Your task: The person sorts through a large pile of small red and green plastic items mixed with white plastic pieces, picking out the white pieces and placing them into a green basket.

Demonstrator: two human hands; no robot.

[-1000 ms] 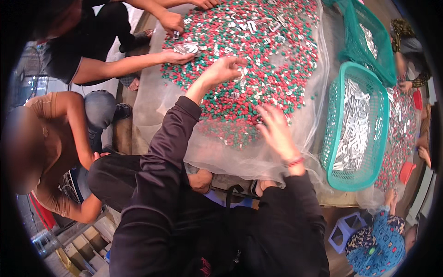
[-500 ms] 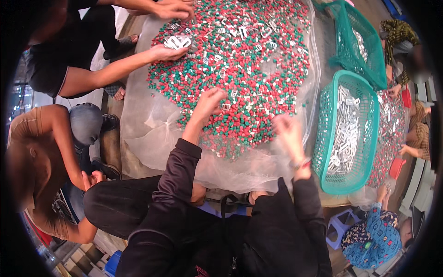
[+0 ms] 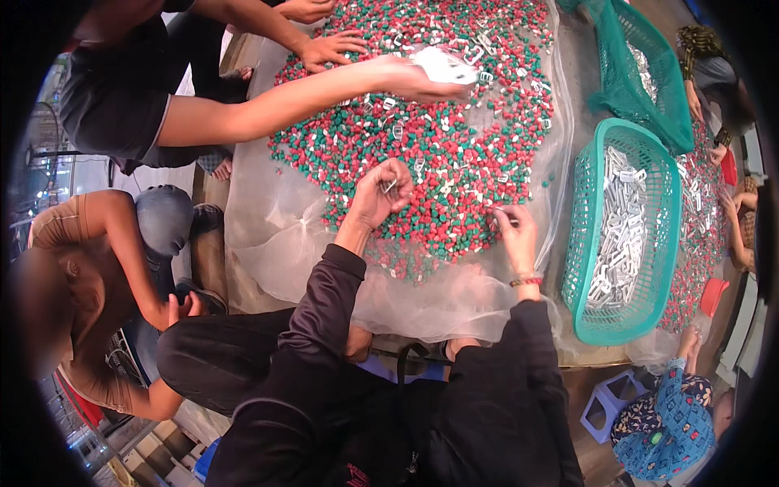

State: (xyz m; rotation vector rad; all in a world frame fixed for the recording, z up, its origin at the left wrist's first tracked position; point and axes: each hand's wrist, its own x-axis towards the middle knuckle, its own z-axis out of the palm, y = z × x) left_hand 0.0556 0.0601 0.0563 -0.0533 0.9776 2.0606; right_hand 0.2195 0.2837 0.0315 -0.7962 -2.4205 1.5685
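Your left hand (image 3: 380, 195) clasps a pale piece (image 3: 389, 186), right hand (image 3: 517, 232) a white bit (image 3: 498, 210); pebbly pellets (image 3: 454, 191) strew gauzy cloth (image 3: 272, 243)

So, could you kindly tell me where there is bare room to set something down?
Bare net sheet shows left of the coloured pieces, and a narrow table strip between sheet and nearer basket. It's crowded around the pieces, with left hand, right hand and a co-worker's hand there.
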